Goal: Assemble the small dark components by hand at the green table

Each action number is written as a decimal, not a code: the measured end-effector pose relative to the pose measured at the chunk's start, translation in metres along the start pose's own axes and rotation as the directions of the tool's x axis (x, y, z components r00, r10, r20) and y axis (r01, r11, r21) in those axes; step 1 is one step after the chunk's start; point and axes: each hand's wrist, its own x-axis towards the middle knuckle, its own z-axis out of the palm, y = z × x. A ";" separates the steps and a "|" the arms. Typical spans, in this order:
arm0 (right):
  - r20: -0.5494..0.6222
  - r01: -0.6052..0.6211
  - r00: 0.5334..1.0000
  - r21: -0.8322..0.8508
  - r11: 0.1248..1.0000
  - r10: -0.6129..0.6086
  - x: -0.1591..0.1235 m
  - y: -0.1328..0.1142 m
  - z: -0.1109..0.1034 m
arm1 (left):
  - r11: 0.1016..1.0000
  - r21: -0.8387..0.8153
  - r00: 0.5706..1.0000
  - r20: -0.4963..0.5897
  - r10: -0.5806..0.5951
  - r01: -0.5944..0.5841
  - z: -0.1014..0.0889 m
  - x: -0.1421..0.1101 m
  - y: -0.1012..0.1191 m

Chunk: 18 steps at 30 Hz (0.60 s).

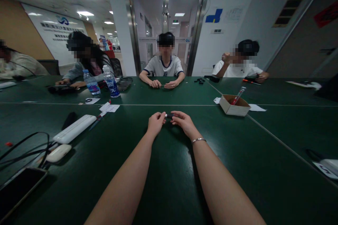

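Between my two hands is a small black stick with a silver metal end [169, 115], held above the green table [171, 168]. My left hand [155, 123] pinches the silver end, at the left, between thumb and fingertips. The black end, at the right, is gripped by the fingers of my right hand [185, 122], whose wrist wears a silver bracelet [199, 140]. The fingertips cover part of the stick, and its exact kind is too small to make out.
A small open box [235, 108] with a red-and-clear tube stands ahead to the right. At left lie a white device [75, 129], a white case [58, 153], cables and a phone [22, 188]. Two bottles [111, 82] stand farther back. Several people sit around the table.
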 end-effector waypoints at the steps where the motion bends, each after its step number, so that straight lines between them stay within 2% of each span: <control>1: 0.002 0.006 1.000 0.001 1.000 -0.006 0.000 0.000 0.000 | 1.000 0.013 1.000 -0.009 0.000 0.000 0.000 0.000 0.000; 12: 0.023 0.018 1.000 0.015 1.000 -0.018 -0.001 -0.002 0.000 | 0.996 0.089 1.000 -0.028 -0.011 0.014 -0.002 -0.005 0.010; 18: 0.039 0.026 0.999 0.009 1.000 -0.026 -0.001 -0.002 0.000 | 0.993 0.115 0.999 -0.035 0.000 0.004 -0.002 -0.005 0.007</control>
